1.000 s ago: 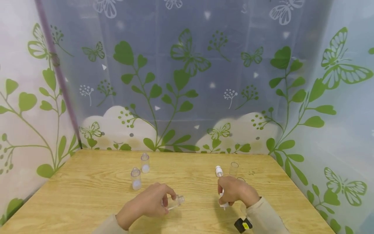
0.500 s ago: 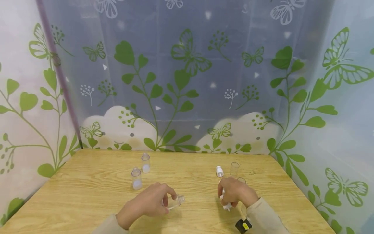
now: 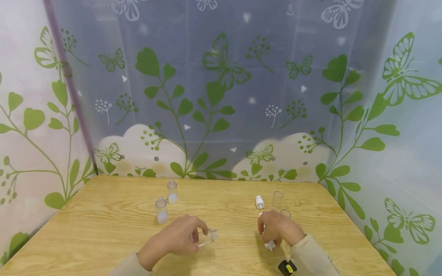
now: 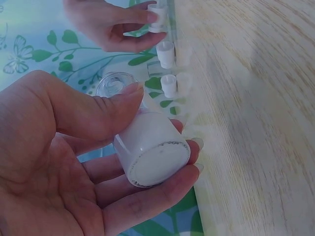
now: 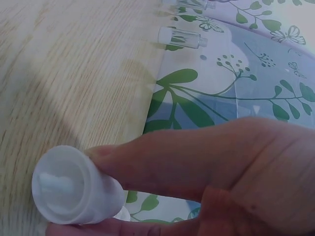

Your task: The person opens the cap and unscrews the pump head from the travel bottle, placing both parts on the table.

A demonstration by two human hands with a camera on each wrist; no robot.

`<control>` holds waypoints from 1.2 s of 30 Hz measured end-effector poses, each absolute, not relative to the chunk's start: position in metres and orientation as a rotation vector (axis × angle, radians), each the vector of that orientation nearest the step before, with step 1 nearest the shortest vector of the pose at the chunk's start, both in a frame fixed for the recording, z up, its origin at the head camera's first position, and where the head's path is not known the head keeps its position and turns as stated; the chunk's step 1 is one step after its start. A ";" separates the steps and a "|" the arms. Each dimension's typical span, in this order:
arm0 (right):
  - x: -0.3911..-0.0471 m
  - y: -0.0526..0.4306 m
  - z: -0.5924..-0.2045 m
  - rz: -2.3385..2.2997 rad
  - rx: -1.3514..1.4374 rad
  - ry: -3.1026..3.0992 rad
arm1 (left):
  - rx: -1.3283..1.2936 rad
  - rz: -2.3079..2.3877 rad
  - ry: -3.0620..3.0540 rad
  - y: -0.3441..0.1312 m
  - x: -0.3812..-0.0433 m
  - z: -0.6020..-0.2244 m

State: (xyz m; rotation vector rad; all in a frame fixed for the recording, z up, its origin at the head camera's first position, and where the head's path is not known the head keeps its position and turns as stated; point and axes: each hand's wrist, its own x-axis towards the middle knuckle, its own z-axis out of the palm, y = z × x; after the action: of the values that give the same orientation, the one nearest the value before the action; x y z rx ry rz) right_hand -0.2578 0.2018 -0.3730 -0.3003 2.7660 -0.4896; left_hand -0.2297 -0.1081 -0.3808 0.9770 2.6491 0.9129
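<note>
My left hand (image 3: pixel 177 235) holds a small clear bottle (image 4: pixel 155 142) with a white bottom, thumb on one side and fingers on the other. It lies tilted over the table, its open threaded neck (image 3: pixel 214 234) pointing right in the head view. My right hand (image 3: pixel 277 227) pinches a white pump cap (image 5: pixel 74 187) between thumb and fingers. Its hollow underside, with a short stem inside, faces the right wrist camera. Only the cap's lower end (image 3: pixel 270 245) shows below the fingers in the head view. The two hands are well apart.
Two clear bottles with white bottoms, one nearer (image 3: pixel 161 211) and one behind (image 3: pixel 172 192), stand at left. Beyond my right hand are another white cap (image 3: pixel 259 202) and a clear cover (image 3: pixel 277 199). A second clear rim (image 3: pixel 285 213) is partly hidden. A black block (image 3: pixel 287 267) sits by the right sleeve.
The white pump cap has turned in my right hand, its lower end shifting slightly right and down. The left hand and its bottle have stayed in place.
</note>
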 end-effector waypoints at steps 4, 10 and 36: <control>-0.256 0.202 -0.374 -0.485 -0.299 2.777 | 0.981 0.908 2.655 -0.108 -0.230 -0.381; -0.255 0.203 -0.375 -0.491 -0.286 2.778 | 0.964 0.911 2.651 -0.108 -0.229 -0.380; -0.259 0.205 -0.375 -0.457 -0.300 2.729 | 0.974 0.922 2.644 -0.109 -0.230 -0.381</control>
State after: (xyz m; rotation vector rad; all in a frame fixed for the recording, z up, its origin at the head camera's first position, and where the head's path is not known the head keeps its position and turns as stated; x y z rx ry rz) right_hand -0.2590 0.2047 -0.3752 -0.3003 2.7292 -0.4570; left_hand -0.2302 -0.1087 -0.3815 0.9744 2.6443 0.9221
